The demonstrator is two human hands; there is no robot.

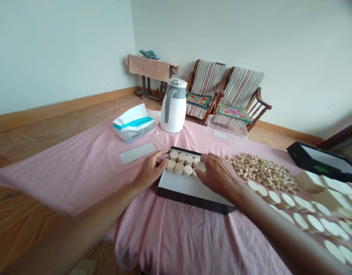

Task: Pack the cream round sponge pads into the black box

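Pale walls and a wooden floor surround a pink cloth (78, 172) spread low in the head view, with two striped chairs (221, 89) against the far wall. Inside a white box with black edges (190, 193), short cream discs (180, 162) stand packed together. The left hand (149, 170) lies against their left side, fingers slightly curved. The right hand (217, 173) curls over their right end, though whether it grips one is unclear. Loose round pieces (258, 172) heap to the right; a white thermal jug (173, 107) and tissue pack (133, 123) stand farther back.
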